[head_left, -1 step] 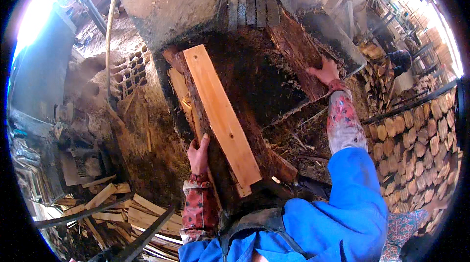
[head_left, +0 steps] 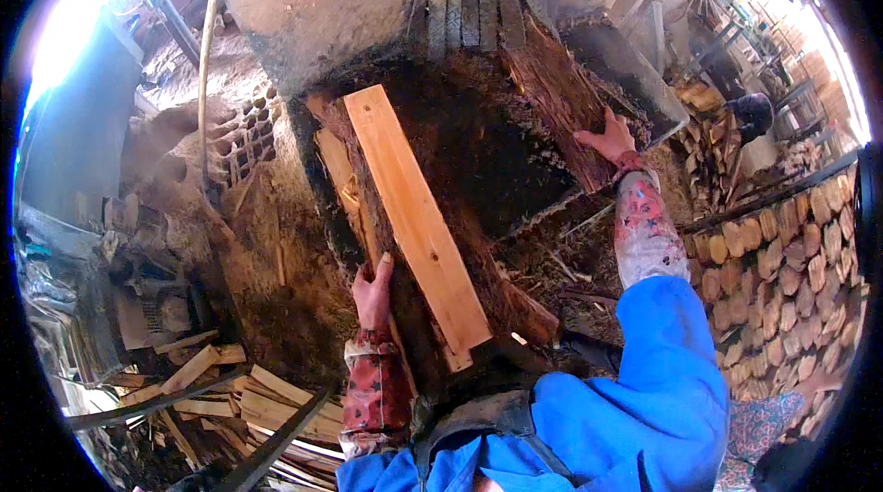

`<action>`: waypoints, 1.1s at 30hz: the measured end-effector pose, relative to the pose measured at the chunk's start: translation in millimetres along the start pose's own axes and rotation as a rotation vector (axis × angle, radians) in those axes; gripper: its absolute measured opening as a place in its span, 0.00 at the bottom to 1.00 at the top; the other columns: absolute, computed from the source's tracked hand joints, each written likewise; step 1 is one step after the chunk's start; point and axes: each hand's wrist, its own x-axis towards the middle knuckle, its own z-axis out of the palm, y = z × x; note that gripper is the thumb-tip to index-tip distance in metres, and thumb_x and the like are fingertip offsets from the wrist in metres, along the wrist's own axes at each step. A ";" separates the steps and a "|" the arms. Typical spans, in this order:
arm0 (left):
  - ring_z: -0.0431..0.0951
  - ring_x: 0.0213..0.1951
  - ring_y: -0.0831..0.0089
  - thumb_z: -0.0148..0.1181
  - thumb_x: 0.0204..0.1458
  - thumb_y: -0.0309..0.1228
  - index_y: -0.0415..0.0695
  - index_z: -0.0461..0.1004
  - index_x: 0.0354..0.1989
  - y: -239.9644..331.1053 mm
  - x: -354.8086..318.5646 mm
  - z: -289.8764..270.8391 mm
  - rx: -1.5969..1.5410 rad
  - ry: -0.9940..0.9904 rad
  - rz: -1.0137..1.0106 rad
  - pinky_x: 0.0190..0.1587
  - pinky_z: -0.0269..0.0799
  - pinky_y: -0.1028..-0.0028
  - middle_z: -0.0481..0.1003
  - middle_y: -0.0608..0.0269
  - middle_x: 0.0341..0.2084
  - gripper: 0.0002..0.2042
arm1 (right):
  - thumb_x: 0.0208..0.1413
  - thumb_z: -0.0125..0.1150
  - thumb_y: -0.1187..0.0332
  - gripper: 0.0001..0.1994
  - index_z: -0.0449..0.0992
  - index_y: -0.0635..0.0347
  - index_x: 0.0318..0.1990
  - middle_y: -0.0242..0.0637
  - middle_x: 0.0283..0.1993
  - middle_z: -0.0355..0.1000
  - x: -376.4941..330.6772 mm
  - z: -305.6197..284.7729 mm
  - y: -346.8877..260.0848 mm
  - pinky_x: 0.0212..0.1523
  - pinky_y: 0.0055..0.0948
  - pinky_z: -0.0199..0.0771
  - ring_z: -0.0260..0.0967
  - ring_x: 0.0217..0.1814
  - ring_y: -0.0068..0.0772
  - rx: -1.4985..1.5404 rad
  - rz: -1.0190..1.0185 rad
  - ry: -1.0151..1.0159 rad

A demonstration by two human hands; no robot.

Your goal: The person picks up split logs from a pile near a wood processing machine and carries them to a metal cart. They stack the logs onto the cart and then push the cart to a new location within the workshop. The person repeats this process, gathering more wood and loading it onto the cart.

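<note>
A pale sawn plank (head_left: pixel 418 221) with knots lies slantwise in front of me, over dark bark-covered wood. My left hand (head_left: pixel 372 294) is closed round the side of a rough-edged slab (head_left: pixel 348 188) left of the plank. Its thumb points up along the wood, while its other fingers are mostly hidden. To the right, my right hand (head_left: pixel 609 138) grips the near right edge of a reddish-brown bark slab (head_left: pixel 556 97), thumb on its face. Between the two slabs is a dark, sooty hollow (head_left: pixel 487 152).
Stacked cut wood (head_left: pixel 773 271) rises at the right behind a dark bar (head_left: pixel 773 190). Split sticks (head_left: pixel 285 400) lie at the lower left. Dark metal strips (head_left: pixel 464 9) hang at the far side. A person with dark headwear (head_left: pixel 752 115) is at the far right.
Both my hands stay in place on the wood. The dark headwear of the person at the far right has shifted very slightly.
</note>
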 end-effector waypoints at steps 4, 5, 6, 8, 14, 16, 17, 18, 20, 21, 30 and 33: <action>0.74 0.43 0.70 0.66 0.49 0.49 0.27 0.69 0.51 9.0 -3.4 0.2 -0.060 0.003 -0.010 0.48 0.69 0.72 0.76 0.52 0.43 0.34 | 0.38 0.66 0.36 0.55 0.54 0.69 0.66 0.60 0.65 0.55 10.0 4.5 22.0 0.65 0.40 0.57 0.55 0.67 0.54 0.084 -0.080 -0.071; 0.74 0.43 0.69 0.66 0.49 0.50 0.27 0.69 0.52 6.2 -3.2 -0.3 -0.037 0.000 -0.025 0.48 0.69 0.72 0.76 0.52 0.43 0.35 | 0.38 0.66 0.38 0.54 0.56 0.73 0.64 0.60 0.64 0.57 8.0 4.4 24.7 0.65 0.39 0.57 0.56 0.67 0.53 0.076 -0.080 -0.046; 0.74 0.44 0.69 0.66 0.48 0.50 0.27 0.68 0.52 1.9 -1.6 -2.3 -0.013 -0.004 -0.039 0.48 0.69 0.72 0.76 0.52 0.43 0.36 | 0.38 0.65 0.36 0.54 0.56 0.73 0.65 0.61 0.64 0.57 5.3 0.8 30.3 0.65 0.39 0.57 0.55 0.67 0.54 0.130 -0.095 -0.125; 0.74 0.44 0.68 0.65 0.48 0.51 0.27 0.69 0.52 -5.9 3.5 -4.9 0.005 0.014 -0.036 0.49 0.69 0.71 0.76 0.52 0.43 0.36 | 0.38 0.61 0.32 0.56 0.55 0.71 0.66 0.62 0.62 0.59 1.0 -18.2 29.1 0.66 0.40 0.56 0.54 0.68 0.57 0.243 -0.133 -0.267; 0.74 0.44 0.67 0.65 0.48 0.53 0.26 0.69 0.51 -3.8 3.7 -2.1 0.056 0.004 -0.008 0.49 0.68 0.70 0.76 0.51 0.43 0.37 | 0.41 0.63 0.36 0.50 0.62 0.72 0.62 0.60 0.61 0.62 -13.9 -5.9 53.8 0.63 0.40 0.59 0.60 0.63 0.54 0.074 -0.113 -0.092; 0.75 0.45 0.66 0.65 0.48 0.53 0.26 0.69 0.51 -1.4 1.7 0.0 0.036 0.015 -0.024 0.50 0.68 0.70 0.76 0.50 0.43 0.37 | 0.43 0.62 0.38 0.47 0.63 0.71 0.61 0.60 0.61 0.61 -14.7 -3.8 61.2 0.63 0.39 0.60 0.60 0.64 0.53 0.213 -0.068 -0.087; 0.75 0.45 0.66 0.65 0.48 0.53 0.25 0.69 0.51 -0.7 1.5 0.5 0.016 0.001 -0.014 0.50 0.68 0.69 0.76 0.50 0.43 0.38 | 0.44 0.62 0.39 0.46 0.64 0.71 0.61 0.59 0.62 0.61 -15.0 -4.6 63.7 0.63 0.39 0.60 0.59 0.64 0.53 0.281 -0.045 -0.083; 0.75 0.45 0.65 0.65 0.48 0.53 0.25 0.68 0.52 -0.4 1.4 0.7 -0.004 -0.011 -0.005 0.50 0.68 0.69 0.76 0.49 0.43 0.38 | 0.44 0.62 0.39 0.45 0.65 0.69 0.61 0.58 0.61 0.62 -13.4 -7.3 66.7 0.63 0.39 0.60 0.60 0.64 0.52 0.262 -0.015 -0.134; 0.74 0.45 0.65 0.65 0.48 0.53 0.25 0.68 0.52 -3.9 2.6 -2.0 -0.021 -0.008 0.006 0.50 0.68 0.69 0.75 0.49 0.44 0.38 | 0.46 0.62 0.40 0.42 0.66 0.66 0.60 0.56 0.60 0.64 -11.6 -24.9 51.2 0.63 0.39 0.61 0.62 0.63 0.52 0.233 0.029 -0.240; 0.74 0.45 0.66 0.65 0.48 0.53 0.26 0.68 0.52 -10.5 5.2 -5.3 -0.018 0.003 0.005 0.50 0.68 0.70 0.75 0.49 0.44 0.38 | 0.45 0.62 0.41 0.41 0.67 0.65 0.60 0.55 0.58 0.66 -0.7 -15.3 48.6 0.61 0.40 0.62 0.63 0.61 0.52 0.219 -0.034 -0.121; 0.74 0.44 0.67 0.64 0.49 0.52 0.28 0.69 0.52 8.8 -1.9 -0.8 -0.032 -0.055 -0.025 0.49 0.68 0.71 0.76 0.51 0.43 0.35 | 0.42 0.71 0.49 0.32 0.75 0.61 0.52 0.48 0.45 0.75 105.4 40.8 32.2 0.49 0.38 0.70 0.73 0.47 0.42 0.176 -0.089 0.276; 0.74 0.43 0.67 0.64 0.49 0.51 0.28 0.70 0.50 -6.7 -0.3 -7.2 -0.094 -0.030 -0.020 0.49 0.68 0.71 0.76 0.52 0.42 0.34 | 0.39 0.72 0.55 0.27 0.77 0.63 0.45 0.49 0.38 0.76 109.9 37.9 33.3 0.41 0.37 0.73 0.76 0.39 0.37 0.240 -0.143 0.249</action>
